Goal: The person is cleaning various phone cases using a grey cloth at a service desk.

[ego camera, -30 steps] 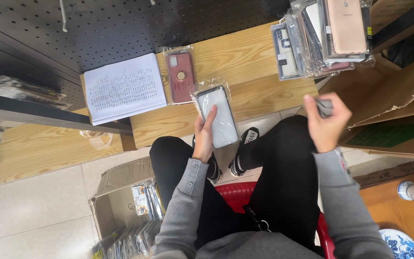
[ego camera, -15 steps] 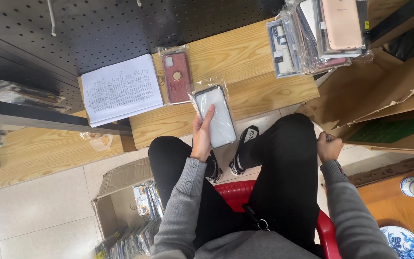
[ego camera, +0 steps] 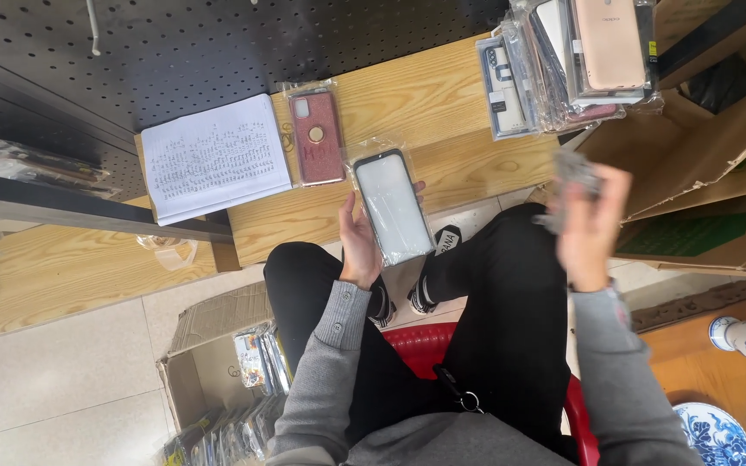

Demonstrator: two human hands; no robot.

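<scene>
Far out to the left of your left fingers, a cardboard box (ego camera: pixel 218 380) by your knee is packed with bagged phone cases. Beyond those fingertips on the wooden bench (ego camera: pixel 468 168) lies a sheet of handwritten paper (ego camera: pixel 215 157), and just beside it, closer to your fingers, a red case with a ring holder (ego camera: pixel 316 136) in its clear bag.

Your left hand (ego camera: pixel 360 246) grips a bagged phone case (ego camera: pixel 393 207) with a pale back and dark rim, thumb on the left edge and fingertips curling round the right edge, holding it up over the bench's near edge. It is in hand, not yet laid with the others.

Past it to the right, your right hand (ego camera: pixel 587 220) is raised and blurred; something small and grey seems pinched at its fingertips, but you cannot tell how the fingers close. Beyond those fingertips, a stack of bagged cases (ego camera: pixel 572 60) sits at the bench's far right end.
</scene>
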